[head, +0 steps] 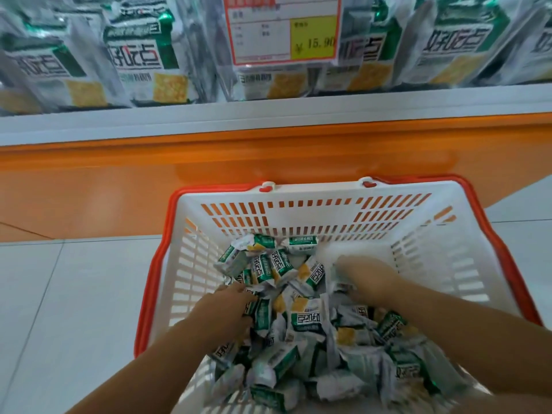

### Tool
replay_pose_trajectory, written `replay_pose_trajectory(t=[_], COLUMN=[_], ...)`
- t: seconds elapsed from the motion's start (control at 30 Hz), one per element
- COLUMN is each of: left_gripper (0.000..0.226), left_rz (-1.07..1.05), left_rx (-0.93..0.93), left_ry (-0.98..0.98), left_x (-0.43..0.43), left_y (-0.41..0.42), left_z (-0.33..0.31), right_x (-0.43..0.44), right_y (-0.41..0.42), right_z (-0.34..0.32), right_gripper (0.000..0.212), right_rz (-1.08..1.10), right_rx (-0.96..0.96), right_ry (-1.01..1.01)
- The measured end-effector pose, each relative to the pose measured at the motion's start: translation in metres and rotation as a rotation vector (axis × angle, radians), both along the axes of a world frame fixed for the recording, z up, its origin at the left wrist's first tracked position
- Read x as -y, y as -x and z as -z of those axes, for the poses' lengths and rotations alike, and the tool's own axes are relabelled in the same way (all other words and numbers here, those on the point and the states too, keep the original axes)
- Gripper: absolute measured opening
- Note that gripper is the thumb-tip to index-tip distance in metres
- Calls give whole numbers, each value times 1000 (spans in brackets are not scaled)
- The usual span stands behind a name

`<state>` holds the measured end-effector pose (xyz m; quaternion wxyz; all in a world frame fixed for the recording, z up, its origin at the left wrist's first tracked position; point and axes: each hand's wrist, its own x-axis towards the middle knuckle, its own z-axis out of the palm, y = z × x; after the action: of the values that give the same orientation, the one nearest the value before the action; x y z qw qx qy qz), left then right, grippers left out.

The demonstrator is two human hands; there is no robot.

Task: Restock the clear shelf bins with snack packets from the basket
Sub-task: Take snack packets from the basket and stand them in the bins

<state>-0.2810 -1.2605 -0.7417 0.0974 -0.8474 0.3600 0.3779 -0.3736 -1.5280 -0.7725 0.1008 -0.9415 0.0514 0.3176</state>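
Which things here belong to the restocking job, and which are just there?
Job: basket, snack packets, clear bins above, left hand and right hand, both down among the packets.
Just there: price tag, orange shelf base, floor.

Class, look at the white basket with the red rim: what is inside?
A heap of green-and-white snack packets, with the left hand and right hand reaching in. The packets cover most of the floor of the basket and anything beneath them.
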Motion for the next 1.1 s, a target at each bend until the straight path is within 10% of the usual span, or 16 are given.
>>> replay_pose_trajectory(t=[0.33, 0.63, 0.9, 1.1], left_gripper=[49, 38, 17, 26], left_rz=[-278, -223, -368, -527], left_rx=[-287, -168, -46, 42], left_ry=[530, 823, 1146, 1347], left_x=[42, 79, 91, 106], left_y=[-19, 10, 32, 26], left_z=[-132, -288, -336, -331], right_x=[5, -8, -11, -1], right_y=[-13, 7, 23, -3], right_z=[-156, -294, -382, -397], right_gripper=[25, 30, 29, 24], right_rz=[669, 664, 154, 86], right_rx=[-87, 133, 877, 986], right_ry=[-955, -1130, -352, 20])
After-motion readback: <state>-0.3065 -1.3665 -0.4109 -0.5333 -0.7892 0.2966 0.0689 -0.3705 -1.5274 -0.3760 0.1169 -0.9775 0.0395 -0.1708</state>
